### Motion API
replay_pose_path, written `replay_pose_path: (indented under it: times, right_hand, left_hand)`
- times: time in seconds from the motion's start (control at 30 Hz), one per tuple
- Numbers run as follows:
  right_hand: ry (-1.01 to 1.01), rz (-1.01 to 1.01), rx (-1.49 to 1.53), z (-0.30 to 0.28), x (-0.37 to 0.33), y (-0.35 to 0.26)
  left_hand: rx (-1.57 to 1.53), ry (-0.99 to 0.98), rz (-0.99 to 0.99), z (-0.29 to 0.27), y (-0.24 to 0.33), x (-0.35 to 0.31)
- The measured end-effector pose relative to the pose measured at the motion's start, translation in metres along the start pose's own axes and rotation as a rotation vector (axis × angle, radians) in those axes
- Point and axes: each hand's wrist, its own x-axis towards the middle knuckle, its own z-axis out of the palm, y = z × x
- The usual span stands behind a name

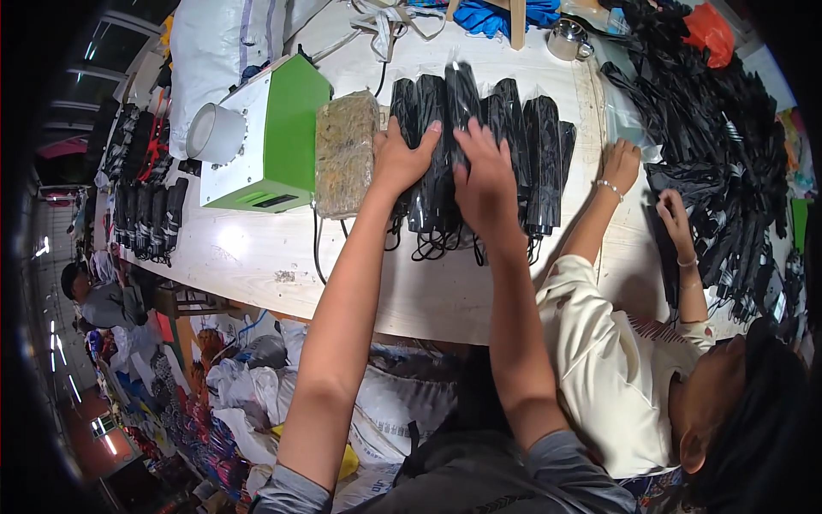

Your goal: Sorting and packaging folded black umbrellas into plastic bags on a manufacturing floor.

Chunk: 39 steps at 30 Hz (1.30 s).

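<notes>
Black folded umbrellas [543, 154] in clear plastic sleeves lie side by side on the table, their wrist loops [435, 247] towards me. My left hand [406, 158] spreads over the leftmost ones, thumb apart from the fingers, beside a brown block wrapped in clear film [344, 154]. Slightly blurred, my right hand [486, 180] rests on the middle of the row with fingers stretched out. Near its fingertips one umbrella [461, 90] sticks out farther than its neighbours. My palms hide parts of the umbrellas beneath them.
Left of the block stands a green and white machine [289, 128] with a round spout. A co-worker [616, 360] sits close on my right, hands near a large heap of black umbrellas [728, 171]. A metal cup [567, 39] stands at the back. Sacks [385, 411] lie below the table edge.
</notes>
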Motion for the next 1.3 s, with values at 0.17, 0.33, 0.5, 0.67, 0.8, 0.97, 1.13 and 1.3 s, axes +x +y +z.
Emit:
replay_pose_path:
  times: [0.17,0.33,0.5,0.67,0.8,0.97,1.13,1.3]
  right_hand:
    - [0.200,0.301,0.109,-0.037,-0.009,-0.015]
    - [0.239,0.750,0.059,-0.069,-0.009,0.063]
    - [0.014,1.182,0.264,-0.065,0.006,0.114]
    - [-0.287,1.091,0.557,-0.077,0.033,0.119]
    - [-0.473,0.985,0.620,-0.070,0.054,0.108]
    - [-0.560,0.974,0.627,-0.062,0.066,0.102]
    - [-0.538,0.947,0.794,-0.059,0.048,0.114]
    - [-0.592,1.007,0.938,-0.062,0.025,0.119]
  left_hand:
    - [-0.094,-0.042,-0.033,-0.007,-0.003,0.003]
    - [-0.205,-0.156,-0.102,-0.019,0.016,-0.006]
    - [-0.289,-0.257,-0.176,-0.043,0.043,-0.012]
    - [-0.346,-0.425,-0.181,-0.045,0.034,-0.004]
    - [-0.396,-0.621,-0.097,-0.044,0.025,0.006]
    - [-0.426,-0.595,-0.108,-0.022,0.012,0.012]
    - [-0.356,-0.333,-0.128,-0.019,0.026,0.000]
    - [-0.307,-0.412,-0.191,-0.028,0.029,-0.006]
